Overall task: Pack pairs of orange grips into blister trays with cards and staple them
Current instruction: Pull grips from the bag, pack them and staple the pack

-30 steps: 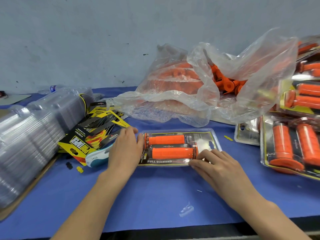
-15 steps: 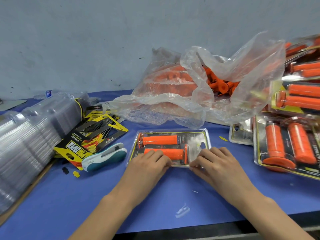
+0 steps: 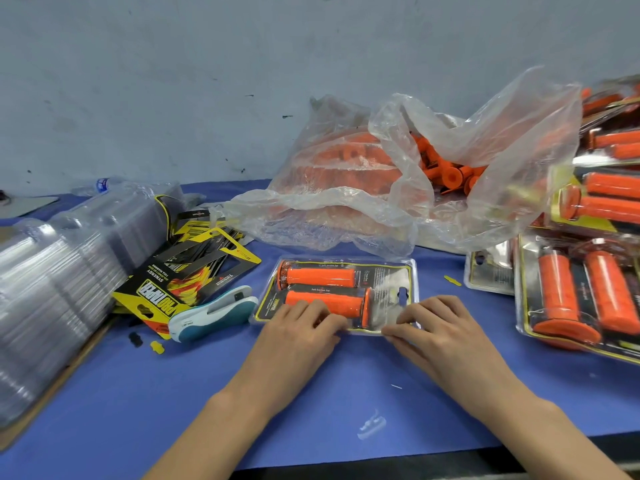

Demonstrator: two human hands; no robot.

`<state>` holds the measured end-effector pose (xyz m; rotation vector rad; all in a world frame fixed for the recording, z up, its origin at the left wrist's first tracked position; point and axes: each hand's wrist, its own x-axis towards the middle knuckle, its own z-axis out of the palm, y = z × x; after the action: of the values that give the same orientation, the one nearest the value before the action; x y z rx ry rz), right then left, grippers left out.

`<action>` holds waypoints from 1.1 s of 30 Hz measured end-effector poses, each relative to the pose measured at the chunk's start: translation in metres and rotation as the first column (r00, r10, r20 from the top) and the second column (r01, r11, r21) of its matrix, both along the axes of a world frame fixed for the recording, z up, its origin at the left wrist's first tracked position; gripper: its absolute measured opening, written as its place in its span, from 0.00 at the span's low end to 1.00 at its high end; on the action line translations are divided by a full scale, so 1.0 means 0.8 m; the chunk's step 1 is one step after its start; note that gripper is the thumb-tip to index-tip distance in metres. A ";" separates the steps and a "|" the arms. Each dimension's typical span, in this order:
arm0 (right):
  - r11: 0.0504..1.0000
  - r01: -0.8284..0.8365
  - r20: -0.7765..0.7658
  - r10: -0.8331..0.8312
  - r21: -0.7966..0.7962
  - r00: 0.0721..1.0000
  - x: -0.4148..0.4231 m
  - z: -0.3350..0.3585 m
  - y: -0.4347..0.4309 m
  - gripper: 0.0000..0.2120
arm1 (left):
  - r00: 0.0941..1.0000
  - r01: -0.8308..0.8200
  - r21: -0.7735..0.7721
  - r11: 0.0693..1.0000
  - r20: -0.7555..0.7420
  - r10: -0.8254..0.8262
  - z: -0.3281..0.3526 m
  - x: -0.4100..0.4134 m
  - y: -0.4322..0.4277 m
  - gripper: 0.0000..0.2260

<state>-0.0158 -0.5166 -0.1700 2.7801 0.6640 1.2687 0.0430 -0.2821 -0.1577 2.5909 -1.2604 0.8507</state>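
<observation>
left hand (image 3: 298, 329) moved beside right hand (image 3: 436, 327) on blister tray (image 3: 409, 271).

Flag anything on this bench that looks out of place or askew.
Small loose scraps litter the blue cloth: a yellow scrap and a black scrap near the stapler, and a second yellow scrap right of the blister pack. The card stack is fanned out unevenly.
</observation>
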 end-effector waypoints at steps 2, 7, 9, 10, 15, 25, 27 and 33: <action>1.000 -0.005 0.010 0.005 0.001 1.000 0.000 0.001 0.002 0.13 | 1.000 0.025 -0.011 1.000 0.015 -0.024 -0.002 0.000 -0.008 0.08; 1.000 -0.013 0.002 0.013 -0.005 1.000 -0.001 0.000 0.004 0.13 | 0.998 0.045 -0.027 0.999 0.051 -0.043 -0.002 0.001 -0.015 0.05; 1.000 -0.015 -0.002 0.015 -0.008 1.000 0.000 0.000 0.002 0.14 | 0.998 0.055 -0.043 0.998 0.046 -0.053 0.001 0.000 -0.015 0.03; 1.000 -0.018 -0.003 0.018 -0.005 1.000 0.000 -0.001 0.001 0.13 | 0.997 0.060 -0.050 0.997 0.043 -0.058 0.003 0.000 -0.014 0.02; 0.999 -0.036 -0.044 0.036 -0.002 0.998 0.003 -0.002 0.000 0.09 | 0.999 0.050 -0.085 0.995 -0.001 -0.050 0.010 -0.003 -0.006 0.03; 0.998 -0.057 -0.096 0.061 0.041 0.993 -0.002 0.006 0.004 0.15 | 0.966 -0.235 -0.254 0.938 -0.172 0.195 0.022 0.032 0.065 0.12; 0.996 -0.063 -0.102 0.069 0.060 0.992 -0.002 0.006 0.005 0.16 | 0.869 -0.438 -0.127 0.890 -0.314 0.383 0.015 0.046 0.101 0.16; 0.991 -0.074 -0.127 0.087 0.109 0.988 0.000 0.003 0.007 0.15 | 0.758 -0.572 0.136 0.809 -0.287 0.585 0.000 0.061 0.122 0.22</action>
<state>-0.0161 -0.5109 -0.1675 2.9719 0.7456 1.1728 0.0916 -0.1845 -0.1577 3.0338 -0.3750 0.4335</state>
